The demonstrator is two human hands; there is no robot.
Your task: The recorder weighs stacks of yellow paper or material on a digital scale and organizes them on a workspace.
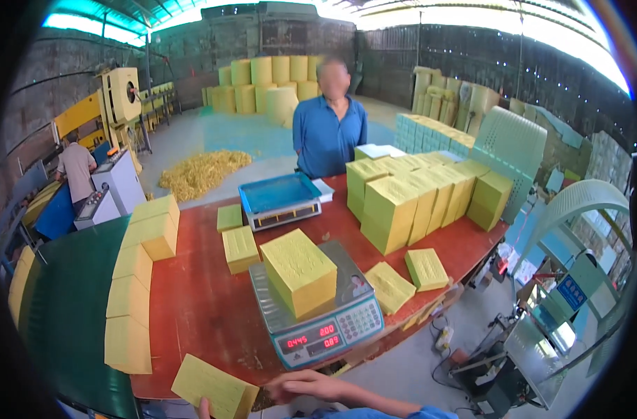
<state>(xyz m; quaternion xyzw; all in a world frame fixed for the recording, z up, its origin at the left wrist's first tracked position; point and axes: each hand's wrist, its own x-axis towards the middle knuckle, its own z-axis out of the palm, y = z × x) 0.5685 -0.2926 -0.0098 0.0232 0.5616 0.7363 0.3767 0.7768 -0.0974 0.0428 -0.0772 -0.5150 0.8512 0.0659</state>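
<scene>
At the near edge of the red table, a stack of yellow paper (213, 388) is held by my left hand (204, 409). Only the thumb shows, pressed on the stack's near side; the other fingers are hidden. Just right of that stack is my right hand (306, 385), its fingers stretched toward it and nothing in them. Beyond my hands stands a digital scale (283, 347) with lit red digits. A thick block of yellow paper (299, 269) rests on its metal pan. Two thinner yellow stacks lie right of the scale, the nearer one (389, 288) close to its pan.
A second scale (280, 195) with a blue tray stands farther back. Yellow blocks line the table's left side (128, 304) beside a green belt (67, 300); many more (395, 209) are piled at right. A person in a blue shirt (330, 136) stands across the table.
</scene>
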